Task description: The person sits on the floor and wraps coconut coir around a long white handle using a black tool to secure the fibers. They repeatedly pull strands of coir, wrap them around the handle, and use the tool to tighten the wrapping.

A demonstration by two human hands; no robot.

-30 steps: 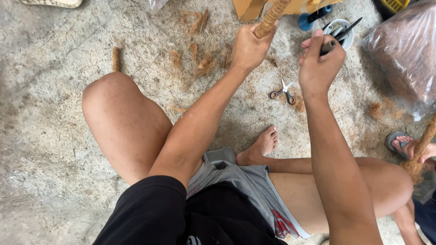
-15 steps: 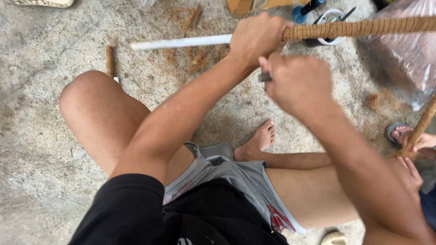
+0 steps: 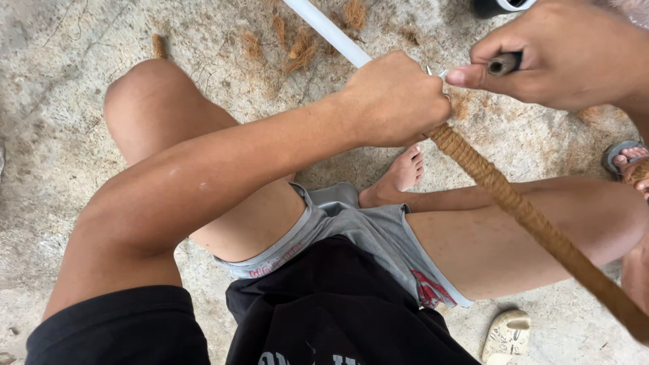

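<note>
Both hands have closed in: the left hand [image 3: 395, 98] now grips the white pole [image 3: 324, 30] where its coir rope wrapping [image 3: 514, 199] begins, swung diagonally across the lap, while the right hand [image 3: 554, 51] clutches a small dark-handled tool [image 3: 503, 64], suggesting wrapping continues.

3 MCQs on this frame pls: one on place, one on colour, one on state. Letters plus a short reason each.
1. Where does the rope-wrapped part of the pole run from the left hand?
A. up toward the top left
B. down to the lower right, over the thigh
C. flat on the floor by the sandal

2. What colour is the bare end of the pole?
A. white
B. green
C. black

3. How is the left hand?
A. open, flat on the floor
B. resting on the knee
C. closed around the pole

Answers:
1 B: the brown rope wrapping leaves the left hand toward the lower right.
2 A: the bare pole end is white.
3 C: its fingers wrap the pole; the right hand grips a small dark tool.
</note>
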